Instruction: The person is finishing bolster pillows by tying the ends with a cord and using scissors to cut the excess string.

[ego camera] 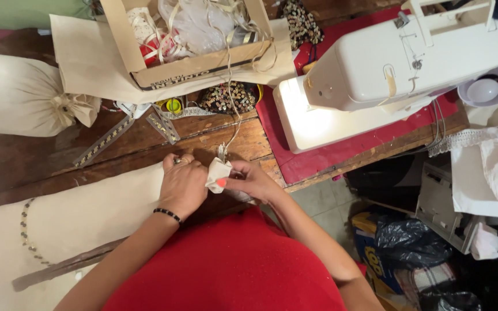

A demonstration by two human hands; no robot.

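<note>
My left hand (183, 185) rests on the gathered end of a long cream cloth bag (82, 222) that lies across the wooden table (145, 141). My right hand (252, 180) pinches the bag's bunched cream tip (218, 173) between thumb and fingers. A thin pale cord (233, 124) runs from that tip up toward the cardboard box. I wear a ring and a dark bead bracelet on the left hand. A beaded trim runs along the bag at the far left.
A white sewing machine (399, 63) stands on a red mat (324, 161) to the right. A cardboard box (197, 40) of ribbons sits on folded cream cloth at the back. A tied cream sack (24, 95) lies at left. Bags and boxes crowd the floor at right.
</note>
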